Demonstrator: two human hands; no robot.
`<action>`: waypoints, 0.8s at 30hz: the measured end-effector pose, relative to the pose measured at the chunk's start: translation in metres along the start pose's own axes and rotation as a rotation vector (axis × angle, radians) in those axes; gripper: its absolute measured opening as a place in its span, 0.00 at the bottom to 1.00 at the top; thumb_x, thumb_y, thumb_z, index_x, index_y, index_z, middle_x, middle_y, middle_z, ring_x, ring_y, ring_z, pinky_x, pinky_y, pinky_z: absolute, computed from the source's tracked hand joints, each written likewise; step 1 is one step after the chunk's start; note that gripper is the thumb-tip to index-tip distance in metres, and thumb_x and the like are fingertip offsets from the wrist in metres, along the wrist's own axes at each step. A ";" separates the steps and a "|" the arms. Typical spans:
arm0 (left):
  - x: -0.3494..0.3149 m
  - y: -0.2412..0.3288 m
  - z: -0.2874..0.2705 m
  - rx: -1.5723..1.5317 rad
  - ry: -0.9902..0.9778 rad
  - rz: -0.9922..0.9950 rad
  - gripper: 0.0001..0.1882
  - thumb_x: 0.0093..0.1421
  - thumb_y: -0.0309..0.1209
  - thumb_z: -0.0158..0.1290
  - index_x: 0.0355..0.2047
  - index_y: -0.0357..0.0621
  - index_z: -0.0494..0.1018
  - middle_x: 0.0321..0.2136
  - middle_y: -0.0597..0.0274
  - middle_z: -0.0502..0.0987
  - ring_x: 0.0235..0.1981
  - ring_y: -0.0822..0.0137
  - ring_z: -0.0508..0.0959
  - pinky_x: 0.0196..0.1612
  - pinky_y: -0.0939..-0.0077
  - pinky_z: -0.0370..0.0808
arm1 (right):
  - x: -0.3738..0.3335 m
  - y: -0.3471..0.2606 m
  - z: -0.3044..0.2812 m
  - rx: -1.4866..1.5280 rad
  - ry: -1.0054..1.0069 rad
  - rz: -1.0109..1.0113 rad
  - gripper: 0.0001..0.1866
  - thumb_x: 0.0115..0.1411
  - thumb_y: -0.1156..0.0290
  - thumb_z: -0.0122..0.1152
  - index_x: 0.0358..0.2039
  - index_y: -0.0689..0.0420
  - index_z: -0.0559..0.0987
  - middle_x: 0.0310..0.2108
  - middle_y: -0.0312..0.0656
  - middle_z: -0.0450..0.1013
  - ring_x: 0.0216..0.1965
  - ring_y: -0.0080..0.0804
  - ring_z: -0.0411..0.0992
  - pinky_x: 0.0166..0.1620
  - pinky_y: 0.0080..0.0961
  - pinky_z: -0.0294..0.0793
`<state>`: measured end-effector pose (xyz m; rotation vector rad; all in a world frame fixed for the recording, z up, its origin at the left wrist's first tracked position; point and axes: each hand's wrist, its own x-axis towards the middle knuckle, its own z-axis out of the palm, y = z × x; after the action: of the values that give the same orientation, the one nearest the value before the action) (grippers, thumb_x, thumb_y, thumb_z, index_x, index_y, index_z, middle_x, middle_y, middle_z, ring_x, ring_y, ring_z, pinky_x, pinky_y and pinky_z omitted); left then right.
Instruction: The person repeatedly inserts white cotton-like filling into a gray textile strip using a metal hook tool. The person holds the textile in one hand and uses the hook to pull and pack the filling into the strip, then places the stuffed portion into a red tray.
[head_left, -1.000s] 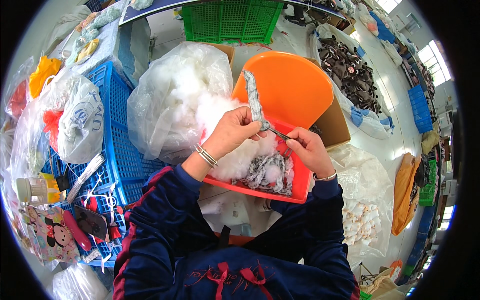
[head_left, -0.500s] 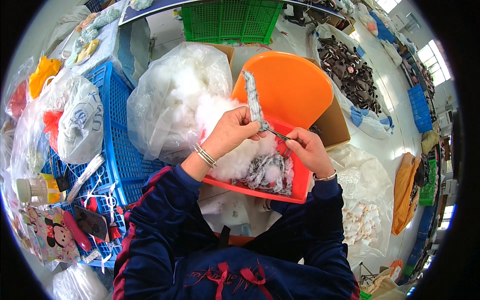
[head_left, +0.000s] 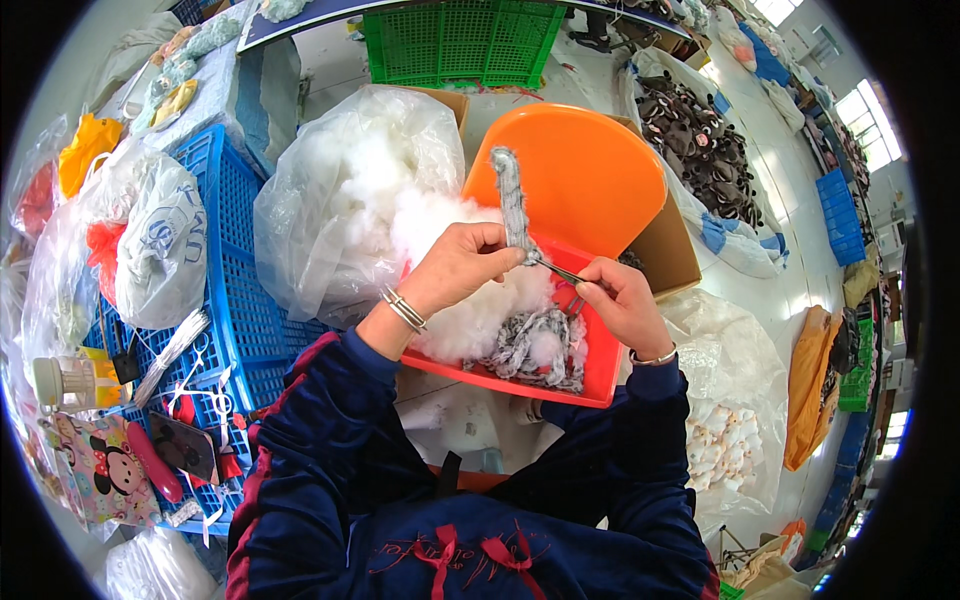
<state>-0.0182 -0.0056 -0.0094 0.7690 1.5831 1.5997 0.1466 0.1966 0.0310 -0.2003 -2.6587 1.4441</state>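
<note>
Strip [head_left: 512,205] runs roughly 12-to-6, nearer left hand [head_left: 462,266] pinching its 6 o'clock end, right hand [head_left: 628,304] at 4 o'clock clamped on tool [head_left: 564,272] pointing 10 o'clock at that end.

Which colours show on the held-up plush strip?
The plush strip is mottled grey, with darker and whitish streaks; the head view shows it best.

The person's left arm [head_left: 318,425] rises from 7 o'clock, elbow bent. The left hand [head_left: 455,262], just off centre toward 11 o'clock, points toward 2, its thumb pressed toward the forefinger. The right arm [head_left: 650,430] comes up from 4 o'clock; the right hand [head_left: 624,300], at 3, points between 10 and 11, fingertips pinched. The hands are near, not touching.
</note>
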 end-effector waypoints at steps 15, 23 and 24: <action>-0.003 0.008 0.006 -0.044 0.018 -0.058 0.10 0.61 0.33 0.57 0.29 0.38 0.78 0.22 0.70 0.76 0.23 0.80 0.74 0.31 0.83 0.74 | -0.001 -0.005 0.003 0.005 0.001 -0.014 0.05 0.60 0.75 0.59 0.31 0.64 0.76 0.21 0.33 0.71 0.22 0.17 0.66 0.26 0.18 0.64; -0.004 0.008 0.004 -0.072 -0.028 -0.122 0.13 0.60 0.34 0.58 0.24 0.37 0.78 0.20 0.68 0.76 0.23 0.79 0.76 0.31 0.82 0.76 | -0.001 -0.005 0.009 0.031 -0.028 0.033 0.05 0.61 0.75 0.59 0.31 0.63 0.76 0.21 0.31 0.68 0.22 0.15 0.61 0.26 0.16 0.61; -0.004 0.008 0.005 -0.062 0.003 -0.099 0.13 0.60 0.34 0.58 0.24 0.37 0.78 0.21 0.68 0.77 0.24 0.79 0.76 0.31 0.82 0.76 | -0.001 -0.003 0.012 0.032 -0.023 0.041 0.05 0.61 0.75 0.59 0.31 0.63 0.75 0.21 0.31 0.67 0.22 0.15 0.61 0.26 0.16 0.61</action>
<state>-0.0125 -0.0063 -0.0010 0.6455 1.5418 1.5716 0.1451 0.1847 0.0268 -0.2376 -2.6627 1.5085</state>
